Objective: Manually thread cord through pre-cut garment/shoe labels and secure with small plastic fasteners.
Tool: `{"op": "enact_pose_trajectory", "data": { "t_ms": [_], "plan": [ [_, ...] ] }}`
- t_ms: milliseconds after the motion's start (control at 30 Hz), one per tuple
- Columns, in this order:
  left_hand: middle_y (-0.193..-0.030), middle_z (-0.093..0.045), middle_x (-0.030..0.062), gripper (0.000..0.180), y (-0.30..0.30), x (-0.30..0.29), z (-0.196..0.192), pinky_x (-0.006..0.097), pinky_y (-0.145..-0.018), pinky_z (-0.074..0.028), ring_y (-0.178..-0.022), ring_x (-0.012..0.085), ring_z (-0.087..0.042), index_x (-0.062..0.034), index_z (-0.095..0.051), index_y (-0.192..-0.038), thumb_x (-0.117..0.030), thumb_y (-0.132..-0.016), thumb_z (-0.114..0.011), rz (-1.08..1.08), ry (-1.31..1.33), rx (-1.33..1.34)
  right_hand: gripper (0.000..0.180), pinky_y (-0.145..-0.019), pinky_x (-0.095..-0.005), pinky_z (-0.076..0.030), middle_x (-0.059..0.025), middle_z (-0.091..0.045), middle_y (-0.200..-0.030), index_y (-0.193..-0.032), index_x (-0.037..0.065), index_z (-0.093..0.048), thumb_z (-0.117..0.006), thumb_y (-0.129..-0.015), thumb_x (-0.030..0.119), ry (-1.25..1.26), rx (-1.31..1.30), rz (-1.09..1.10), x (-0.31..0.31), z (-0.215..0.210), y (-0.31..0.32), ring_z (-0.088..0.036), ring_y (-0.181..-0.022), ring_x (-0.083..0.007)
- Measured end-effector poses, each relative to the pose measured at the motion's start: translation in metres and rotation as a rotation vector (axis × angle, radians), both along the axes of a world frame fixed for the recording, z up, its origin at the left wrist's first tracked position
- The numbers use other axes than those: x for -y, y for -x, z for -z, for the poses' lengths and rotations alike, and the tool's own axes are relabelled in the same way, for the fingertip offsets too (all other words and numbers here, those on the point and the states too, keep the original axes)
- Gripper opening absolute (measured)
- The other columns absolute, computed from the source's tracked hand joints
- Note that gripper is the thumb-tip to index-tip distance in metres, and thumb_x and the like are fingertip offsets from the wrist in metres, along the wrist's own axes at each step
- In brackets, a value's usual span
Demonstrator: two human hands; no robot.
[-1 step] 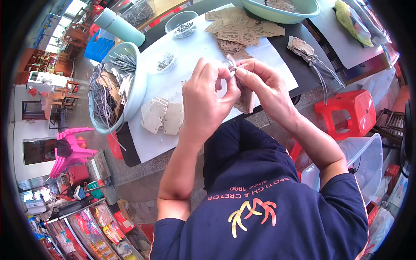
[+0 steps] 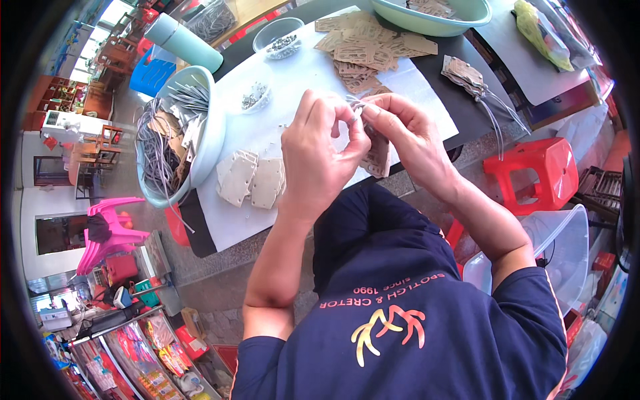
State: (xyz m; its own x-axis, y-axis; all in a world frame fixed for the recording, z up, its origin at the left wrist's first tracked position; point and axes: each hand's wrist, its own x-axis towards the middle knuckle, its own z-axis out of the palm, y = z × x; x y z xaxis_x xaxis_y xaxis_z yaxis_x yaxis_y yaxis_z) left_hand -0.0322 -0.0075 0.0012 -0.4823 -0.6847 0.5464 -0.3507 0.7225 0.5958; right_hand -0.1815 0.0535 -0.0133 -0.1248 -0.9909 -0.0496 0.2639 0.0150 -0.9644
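Observation:
Over the near side of the white sheet, my left hand point(image 2: 321, 145) and my right hand point(image 2: 412, 137) meet with their fingertips close together. Both pinch a thin grey cord point(image 2: 353, 102), which bends into a small loop at the fingertips. Below my right fingers hangs a stack of brown cardboard tags point(image 2: 377, 153), partly hidden by that hand. Pale cardboard tags point(image 2: 248, 179) lie on the sheet left of my left wrist. Past my hands spreads a heap of loose brown tags point(image 2: 360, 50). A tied tag bundle point(image 2: 465, 77) with long cord ends rests to the right.
A light blue basin point(image 2: 219, 127) of cords and tags stands at the table's left. Two clear bowls, one farther off point(image 2: 257, 33) and one nearer point(image 2: 267, 105), hold small metal pieces. A green basin point(image 2: 433, 27) sits at the back. Right of the table is a red stool point(image 2: 533, 175).
The cord at my fingertips has shifted slightly and now shows as a thinner loop. The tag stack has dipped a little. My arms stay almost where they were.

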Motion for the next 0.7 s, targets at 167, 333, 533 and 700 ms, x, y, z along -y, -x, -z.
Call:
{"op": "enact_pose_trajectory", "data": {
  "t_ms": [167, 333, 533, 700],
  "plan": [
    [-0.091, -0.059, 0.0080, 0.024, 0.010, -0.001, 0.019, 0.026, -0.058, -0.046, -0.068, 0.0136, -0.055, -0.0044, -0.056, -0.089, 0.009, -0.073, -0.067, 0.103, 0.129, -0.400, 0.026, -0.056, -0.0210, -0.046, 0.0007, -0.060, -0.076, -0.100, 0.000, -0.061, -0.058, -0.096, 0.025, 0.002, -0.007, 0.015, -0.001, -0.004, -0.001, -0.055, -0.067, -0.0037],
    [-0.101, -0.057, 0.0074, 0.028, 0.023, -0.017, 0.019, 0.021, -0.067, -0.047, -0.077, 0.0069, -0.054, -0.0031, -0.048, -0.106, 0.008, -0.084, -0.062, 0.082, -0.472, -0.831, 0.027, -0.052, -0.0221, -0.044, -0.0007, -0.061, -0.074, -0.099, -0.001, -0.060, -0.058, -0.097, 0.026, 0.133, -0.175, 0.138, 0.005, 0.005, -0.010, -0.054, -0.064, -0.0041],
    [-0.102, -0.058, 0.0069, 0.042, 0.008, -0.003, 0.005, 0.019, -0.060, -0.042, -0.073, 0.0090, -0.053, -0.0023, -0.042, -0.127, 0.004, -0.089, -0.059, 0.123, -0.641, -0.946, 0.025, -0.053, -0.0228, -0.044, -0.0006, -0.061, -0.074, -0.100, 0.000, -0.060, -0.060, -0.096, 0.025, 0.131, -0.326, 0.123, 0.001, -0.005, -0.002, -0.053, -0.064, -0.0040],
    [-0.101, -0.060, 0.0075, 0.042, -0.002, 0.010, -0.009, 0.025, -0.073, -0.047, -0.084, 0.0134, -0.058, -0.0019, -0.042, -0.131, -0.010, -0.094, -0.060, -0.051, -0.569, -1.072, 0.027, -0.061, -0.0231, -0.045, 0.0013, -0.060, -0.077, -0.100, 0.001, -0.061, -0.059, -0.097, 0.028, 0.033, -0.284, 0.050, 0.002, -0.009, 0.008, -0.052, -0.070, -0.0044]
  ]
}}
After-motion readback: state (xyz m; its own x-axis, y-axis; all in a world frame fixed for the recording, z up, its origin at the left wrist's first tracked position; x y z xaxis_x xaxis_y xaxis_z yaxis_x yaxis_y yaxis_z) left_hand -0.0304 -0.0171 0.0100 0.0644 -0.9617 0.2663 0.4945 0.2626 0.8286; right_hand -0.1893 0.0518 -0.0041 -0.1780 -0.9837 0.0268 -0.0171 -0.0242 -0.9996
